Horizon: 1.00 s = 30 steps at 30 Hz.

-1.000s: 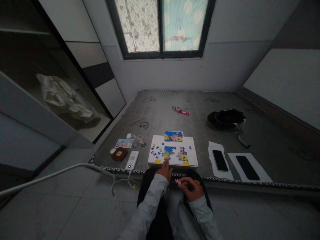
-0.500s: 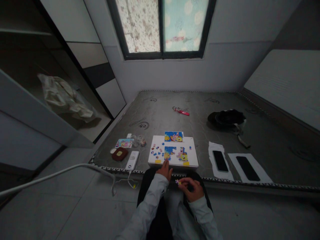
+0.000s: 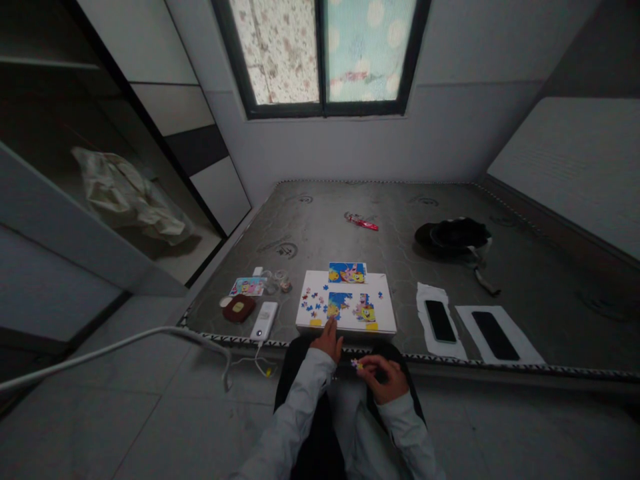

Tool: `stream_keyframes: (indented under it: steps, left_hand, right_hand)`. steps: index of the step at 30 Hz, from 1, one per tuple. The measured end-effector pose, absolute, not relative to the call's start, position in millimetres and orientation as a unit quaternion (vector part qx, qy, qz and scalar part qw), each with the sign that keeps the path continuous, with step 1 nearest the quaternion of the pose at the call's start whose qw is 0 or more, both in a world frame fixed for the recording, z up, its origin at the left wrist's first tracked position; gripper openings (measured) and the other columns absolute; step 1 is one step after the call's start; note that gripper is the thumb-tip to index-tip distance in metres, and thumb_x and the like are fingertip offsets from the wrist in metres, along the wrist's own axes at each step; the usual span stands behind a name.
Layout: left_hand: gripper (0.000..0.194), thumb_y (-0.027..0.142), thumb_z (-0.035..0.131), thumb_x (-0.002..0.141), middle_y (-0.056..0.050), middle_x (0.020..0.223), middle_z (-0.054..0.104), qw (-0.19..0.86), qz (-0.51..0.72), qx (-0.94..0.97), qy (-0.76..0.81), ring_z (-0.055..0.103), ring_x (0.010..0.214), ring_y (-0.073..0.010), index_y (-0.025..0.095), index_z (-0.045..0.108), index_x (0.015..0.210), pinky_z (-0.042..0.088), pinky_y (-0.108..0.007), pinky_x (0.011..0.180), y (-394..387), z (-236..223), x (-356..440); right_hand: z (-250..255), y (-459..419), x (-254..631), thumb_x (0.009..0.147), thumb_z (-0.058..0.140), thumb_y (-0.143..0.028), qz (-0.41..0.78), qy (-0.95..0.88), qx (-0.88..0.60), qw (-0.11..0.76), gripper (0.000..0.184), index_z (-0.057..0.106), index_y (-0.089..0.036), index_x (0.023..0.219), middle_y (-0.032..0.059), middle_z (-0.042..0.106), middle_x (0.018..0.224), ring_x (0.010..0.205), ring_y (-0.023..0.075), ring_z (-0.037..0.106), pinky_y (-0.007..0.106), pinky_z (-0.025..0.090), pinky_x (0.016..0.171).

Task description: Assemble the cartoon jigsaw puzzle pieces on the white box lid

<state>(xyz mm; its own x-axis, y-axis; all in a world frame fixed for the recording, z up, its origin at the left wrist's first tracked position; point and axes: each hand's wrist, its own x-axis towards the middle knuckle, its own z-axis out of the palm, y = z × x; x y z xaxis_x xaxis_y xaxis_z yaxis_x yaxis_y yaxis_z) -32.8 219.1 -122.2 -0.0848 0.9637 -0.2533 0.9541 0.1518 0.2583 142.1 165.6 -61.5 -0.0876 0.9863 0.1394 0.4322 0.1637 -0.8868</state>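
Observation:
A white box (image 3: 315, 279) lies at the front edge of the mattress, with a partly joined jigsaw puzzle (image 3: 340, 303) on its top. Loose blue puzzle pieces (image 3: 313, 309) are scattered over the box's left side. A printed picture card (image 3: 347, 273) lies at its back edge. My left hand (image 3: 327, 341) rests at the box's front edge, fingers stretched toward the puzzle's lower left corner. Below the box's front right, my right hand (image 3: 384, 378) pinches a small yellow and purple puzzle piece (image 3: 357, 365) between thumb and fingertips.
Left of the box are a white power bank (image 3: 265, 321) with a cable, a brown pouch (image 3: 239, 308) and another picture card (image 3: 249, 287). To the right, two phones (image 3: 441, 321) lie on white sheets. Farther back are a black cap (image 3: 454, 237) and a red strip-like item (image 3: 362, 221).
Almost nothing differs. My left hand's fingers have shifted very slightly at the puzzle's lower edge; my right hand keeps its pinch on the piece.

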Motion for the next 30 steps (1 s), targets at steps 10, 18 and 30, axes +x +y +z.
stream_keyframes:
  steps: [10,18,30]
  left_hand:
    - [0.031,0.034,0.046,0.094,-0.006,0.109,0.072,0.281,0.356,0.654,0.605,0.067,0.098,-0.0170,0.021,0.069,0.111,0.054,-0.030,0.089,183,-99,-29]
    - [0.041,0.052,0.059,0.087,-0.007,0.085,0.075,0.313,0.465,0.680,0.473,0.066,0.065,-0.0138,0.017,0.074,0.103,0.053,-0.024,0.060,151,-58,-31]
    - [0.020,0.037,0.067,0.085,-0.005,0.081,0.077,0.233,0.537,0.658,0.474,0.072,0.069,-0.0147,0.021,0.077,0.089,0.060,-0.024,0.067,145,-56,-36]
  right_hand:
    - [-57,166,149,0.078,0.067,-0.050,0.331,-0.662,-0.538,0.404,0.025,0.073,-0.026,0.080,-0.0013,0.071,0.067,0.061,0.0150,0.065,0.030,0.046,0.072]
    - [-59,165,151,0.078,0.068,-0.050,0.327,-0.667,-0.536,0.402,0.023,0.074,-0.028,0.080,-0.0020,0.071,0.067,0.061,0.0148,0.066,0.031,0.046,0.073]
    - [-58,165,153,0.082,0.068,-0.048,0.305,-0.713,-0.504,0.380,0.017,0.078,-0.034,0.087,-0.0016,0.075,0.075,0.067,0.0144,0.064,0.032,0.042,0.074]
